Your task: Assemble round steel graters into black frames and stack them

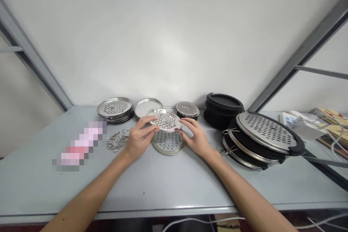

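A round metal grater disc is held tilted between my two hands, above the table. My left hand pinches its left rim with thumb and fingers. On the opposite rim, my right hand grips it the same way. Beneath it, a second grater disc lies on the table, partly covered by the held one. Just behind, a plain round metal plate is partly hidden. Several wire clips lie loose to the left of my left hand.
A stack of grater discs stands at the back left, near a blurred-out pinkish item. Behind my right hand sits a smaller disc stack. Black round holders and a leaning pile of assembled graters with clips occupy the right.
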`<state>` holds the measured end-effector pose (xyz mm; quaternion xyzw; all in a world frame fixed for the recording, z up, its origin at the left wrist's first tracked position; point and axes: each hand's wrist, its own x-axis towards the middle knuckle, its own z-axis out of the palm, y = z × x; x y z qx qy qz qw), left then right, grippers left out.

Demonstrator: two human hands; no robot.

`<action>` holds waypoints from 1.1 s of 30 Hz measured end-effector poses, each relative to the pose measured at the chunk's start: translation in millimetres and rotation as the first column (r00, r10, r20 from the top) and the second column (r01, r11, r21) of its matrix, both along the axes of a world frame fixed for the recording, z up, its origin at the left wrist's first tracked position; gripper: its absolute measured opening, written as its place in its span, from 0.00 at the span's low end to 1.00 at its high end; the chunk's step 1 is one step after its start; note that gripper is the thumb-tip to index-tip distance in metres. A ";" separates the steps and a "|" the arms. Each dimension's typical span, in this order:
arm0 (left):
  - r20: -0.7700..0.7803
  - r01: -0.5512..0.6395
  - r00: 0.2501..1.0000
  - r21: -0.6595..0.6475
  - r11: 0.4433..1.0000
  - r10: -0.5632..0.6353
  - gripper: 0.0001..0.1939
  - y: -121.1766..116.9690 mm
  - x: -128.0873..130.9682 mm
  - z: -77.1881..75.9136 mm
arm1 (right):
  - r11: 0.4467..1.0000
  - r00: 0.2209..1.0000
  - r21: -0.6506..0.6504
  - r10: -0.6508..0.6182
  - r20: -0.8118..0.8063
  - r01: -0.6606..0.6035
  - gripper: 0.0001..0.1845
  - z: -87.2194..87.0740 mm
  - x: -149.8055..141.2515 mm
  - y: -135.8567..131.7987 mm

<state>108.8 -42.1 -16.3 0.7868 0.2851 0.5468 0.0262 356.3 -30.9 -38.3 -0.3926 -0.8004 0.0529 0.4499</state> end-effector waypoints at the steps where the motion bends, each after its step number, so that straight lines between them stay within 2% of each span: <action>1: 0.023 0.008 1.000 -0.049 0.999 -0.007 0.08 -0.4 0.1 0.3 | 0.999 1.000 0.036 0.001 -0.009 -0.001 0.17 0.0 -0.3 -0.3; 6: 0.109 0.011 0.994 -0.232 0.973 0.015 0.06 -1.4 -0.1 3.3 | 0.981 0.999 0.194 0.022 -0.047 -0.013 0.11 2.3 -2.1 -2.6; 11: 0.091 -0.020 0.995 -0.219 0.975 0.040 0.10 -2.5 -0.8 6.2 | 0.968 0.991 0.244 -0.025 -0.129 0.056 0.12 7.0 -1.0 -6.3; 15: -0.034 -0.173 0.985 -0.166 0.971 0.169 0.25 -1.2 -4.8 4.8 | 0.984 0.956 0.097 -0.121 -0.267 0.151 0.11 12.8 0.5 -10.3; 18: -0.185 -0.219 0.965 -0.188 0.957 0.185 0.35 1.0 -8.0 2.2 | 0.987 0.916 -0.026 -0.159 -0.369 0.161 0.11 15.8 0.3 -10.6; 22: -0.275 -0.219 0.947 -0.185 0.958 0.164 0.40 3.3 -9.4 -1.8 | 0.984 0.863 -0.136 -0.169 -0.476 0.117 0.15 13.7 -0.4 -6.0; 28: -0.318 -0.246 0.931 -0.179 0.953 0.181 0.49 6.2 -10.5 -5.9 | 0.955 0.789 -0.285 -0.109 -0.605 -0.086 0.22 8.7 -1.4 -0.9; 33: -0.329 -0.241 0.928 -0.173 0.955 0.174 0.50 8.8 -11.5 -8.2 | 0.949 0.804 -0.313 -0.157 -0.573 -0.038 0.25 9.6 -1.7 -2.0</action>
